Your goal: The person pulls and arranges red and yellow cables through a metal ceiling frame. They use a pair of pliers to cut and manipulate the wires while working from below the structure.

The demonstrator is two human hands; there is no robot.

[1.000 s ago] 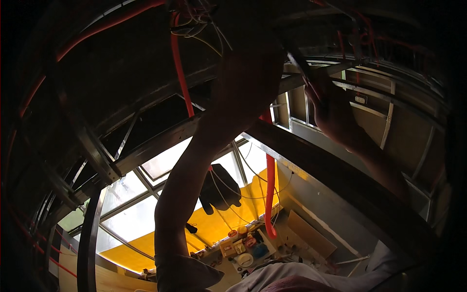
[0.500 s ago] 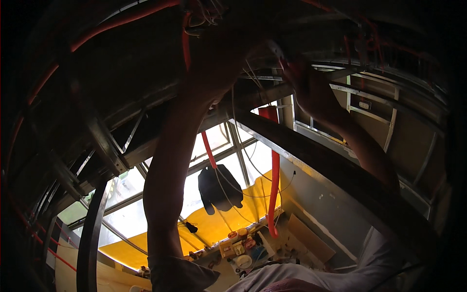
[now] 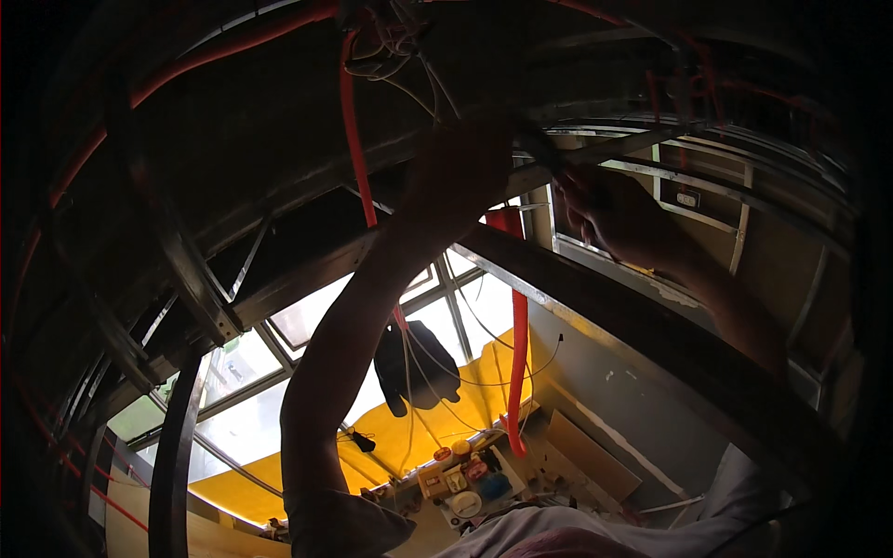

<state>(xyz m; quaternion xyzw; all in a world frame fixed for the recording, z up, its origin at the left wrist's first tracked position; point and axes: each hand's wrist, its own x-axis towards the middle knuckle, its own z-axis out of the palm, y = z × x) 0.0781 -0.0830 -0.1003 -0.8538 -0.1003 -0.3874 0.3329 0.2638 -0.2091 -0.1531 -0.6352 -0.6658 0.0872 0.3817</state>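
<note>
Pale wires (image 3: 402,46), upper centre of the head view, hang down toward the left hand (image 3: 460,167), its fingers too dark to tell open from closed; right of centre, the right hand (image 3: 619,212) grips a dark tool (image 3: 539,147).

The surface (image 3: 430,523) below, desk or floor unclear, carries a white round object (image 3: 465,504); a blue item (image 3: 494,485) lies near it; small clutter surrounds both.
</note>
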